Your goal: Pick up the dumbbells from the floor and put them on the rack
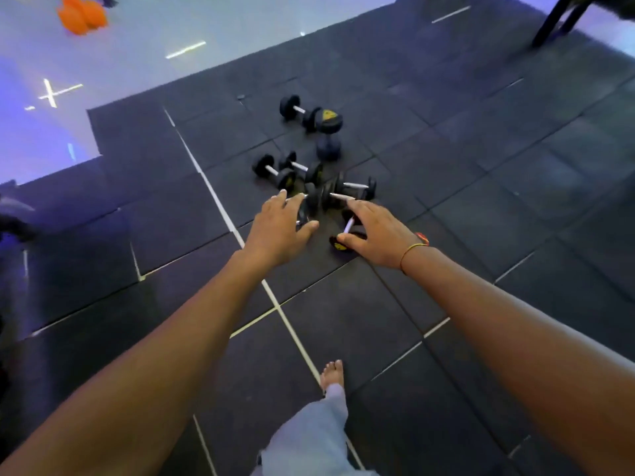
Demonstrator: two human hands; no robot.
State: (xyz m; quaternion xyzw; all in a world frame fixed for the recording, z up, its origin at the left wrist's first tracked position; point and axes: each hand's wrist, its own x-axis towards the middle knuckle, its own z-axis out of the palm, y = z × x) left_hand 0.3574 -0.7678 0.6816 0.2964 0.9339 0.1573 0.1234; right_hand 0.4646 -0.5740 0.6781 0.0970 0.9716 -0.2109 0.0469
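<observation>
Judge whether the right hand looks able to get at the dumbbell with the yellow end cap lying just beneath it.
Probably yes. The right hand is open above that dumbbell, whose silver handle shows bare beside the fingers, and nothing lies over it.

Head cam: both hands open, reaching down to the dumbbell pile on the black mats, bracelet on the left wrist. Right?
Not quite: the bracelet is on the right wrist, not the left. The head view shows it just behind the right hand. The rest holds: the left hand and right hand are both open, reaching to the dumbbell pile on the black mats.
</observation>
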